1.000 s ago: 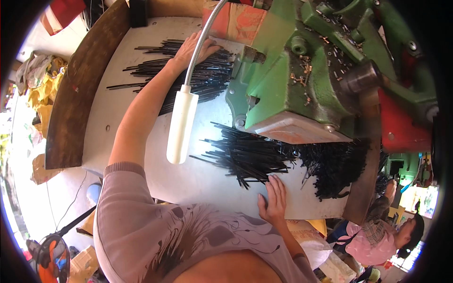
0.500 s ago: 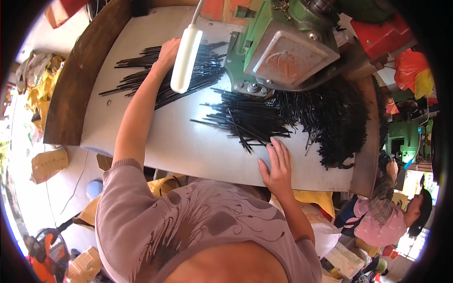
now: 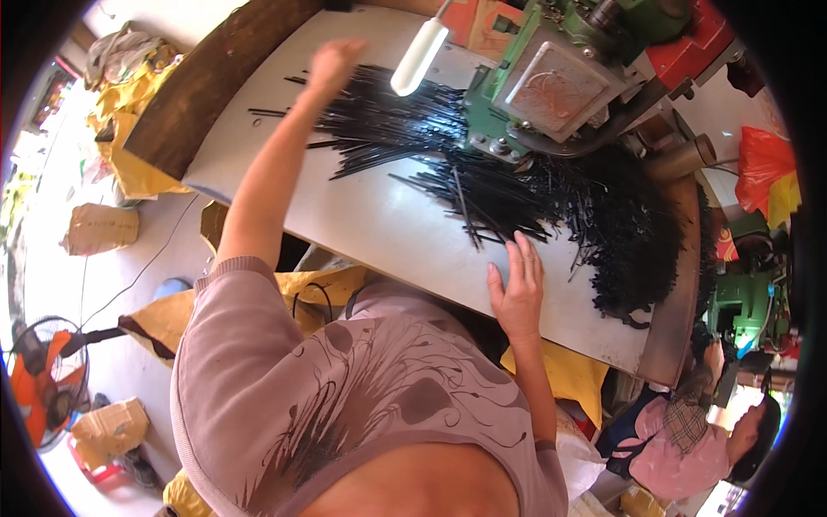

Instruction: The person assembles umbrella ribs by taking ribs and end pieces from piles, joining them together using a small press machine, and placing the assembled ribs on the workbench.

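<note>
In the head view, the left hand [image 3: 338,62] is blurred at the outer end of a fanned pile of thin black rods [image 3: 388,116] on the pale tabletop [image 3: 405,228]; whether its grip is clenched cannot be told. The right hand [image 3: 519,289] has a released grip, fingers extended, fingertips at the near edge of a second rod bundle [image 3: 491,200]. This bundle lies beside the green machine [image 3: 560,90], near a tangled black heap [image 3: 642,228]. A white lamp [image 3: 420,56] hangs above the fanned pile.

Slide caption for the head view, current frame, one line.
Left hand near the farther spread of black rods, right hand beside the nearer spread; green machine over pale worktable.
</note>
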Demonstrator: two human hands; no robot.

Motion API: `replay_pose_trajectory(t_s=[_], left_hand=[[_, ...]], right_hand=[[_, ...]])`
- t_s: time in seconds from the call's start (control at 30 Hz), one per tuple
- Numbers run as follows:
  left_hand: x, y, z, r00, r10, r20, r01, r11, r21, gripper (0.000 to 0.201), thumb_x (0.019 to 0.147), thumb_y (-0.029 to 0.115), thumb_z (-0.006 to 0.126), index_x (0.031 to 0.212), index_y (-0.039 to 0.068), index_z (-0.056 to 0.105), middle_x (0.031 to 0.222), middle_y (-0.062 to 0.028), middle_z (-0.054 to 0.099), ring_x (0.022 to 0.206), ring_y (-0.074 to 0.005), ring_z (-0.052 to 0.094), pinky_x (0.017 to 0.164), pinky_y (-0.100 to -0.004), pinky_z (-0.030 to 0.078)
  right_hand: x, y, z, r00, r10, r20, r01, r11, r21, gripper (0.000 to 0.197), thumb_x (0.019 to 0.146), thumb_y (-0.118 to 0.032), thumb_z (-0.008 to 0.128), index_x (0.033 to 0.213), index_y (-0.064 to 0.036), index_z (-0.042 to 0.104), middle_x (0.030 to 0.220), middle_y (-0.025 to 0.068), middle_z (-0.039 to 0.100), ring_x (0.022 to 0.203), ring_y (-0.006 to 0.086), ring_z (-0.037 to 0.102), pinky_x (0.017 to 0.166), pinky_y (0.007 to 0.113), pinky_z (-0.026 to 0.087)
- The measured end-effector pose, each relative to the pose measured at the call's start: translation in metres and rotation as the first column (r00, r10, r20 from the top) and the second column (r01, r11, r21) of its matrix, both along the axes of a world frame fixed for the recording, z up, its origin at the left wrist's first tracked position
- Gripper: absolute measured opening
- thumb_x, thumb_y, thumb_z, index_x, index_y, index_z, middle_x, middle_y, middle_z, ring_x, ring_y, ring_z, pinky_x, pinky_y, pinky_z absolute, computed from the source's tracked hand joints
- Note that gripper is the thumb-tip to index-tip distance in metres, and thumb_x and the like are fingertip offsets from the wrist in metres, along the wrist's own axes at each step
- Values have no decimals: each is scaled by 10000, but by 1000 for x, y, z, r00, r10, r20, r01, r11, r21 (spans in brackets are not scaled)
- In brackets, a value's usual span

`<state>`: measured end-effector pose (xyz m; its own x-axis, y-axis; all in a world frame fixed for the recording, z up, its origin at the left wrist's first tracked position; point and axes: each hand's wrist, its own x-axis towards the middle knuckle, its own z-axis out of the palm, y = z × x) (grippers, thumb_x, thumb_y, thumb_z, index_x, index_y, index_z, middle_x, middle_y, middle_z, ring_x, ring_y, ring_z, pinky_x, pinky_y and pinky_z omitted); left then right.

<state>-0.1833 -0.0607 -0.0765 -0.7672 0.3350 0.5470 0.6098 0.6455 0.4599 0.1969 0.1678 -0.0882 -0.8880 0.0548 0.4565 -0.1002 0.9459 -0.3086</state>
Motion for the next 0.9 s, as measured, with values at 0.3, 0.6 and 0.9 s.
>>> replay_pose_trajectory(t_s=[0.3, 0.6, 0.9], left_hand=[[9, -150, -45, 985, 72, 157, -89, 991, 99, 545, 831, 508, 345, 1211, 134, 454, 1256, -162, 406, 1217, -272, 308, 976, -350, 244], [42, -23, -45, 925, 349, 152, -300, 914, -274, 697, 794, 635, 277, 1267, 129, 359, 1326, -172, 277, 1204, -391, 238, 980, -496, 160], [142, -29, -2, 973, -226, 53, 232, 961, -149, 754, 721, 591, 500, 1304, 155, 304, 1375, -144, 195, 1269, -350, 139, 987, -519, 140]], right_hand=[[2, 3, 1, 1000, -2, 5, 2, 1000, 10, 390, 730, -121, 572, 1060, 41, 440, 1193, 188, 410, 1064, 362, 403, 893, 423, 333], [-2, -3, 2, 1000, -24, -12, 23, 1000, -5, 370, 728, -129, 588, 1035, 37, 467, 1172, 169, 434, 1058, 334, 419, 885, 400, 346], [2, 5, 0, 1000, -21, -17, 20, 998, -55, 371, 706, -117, 607, 1014, 45, 479, 1155, 168, 446, 1046, 323, 436, 883, 394, 350]])
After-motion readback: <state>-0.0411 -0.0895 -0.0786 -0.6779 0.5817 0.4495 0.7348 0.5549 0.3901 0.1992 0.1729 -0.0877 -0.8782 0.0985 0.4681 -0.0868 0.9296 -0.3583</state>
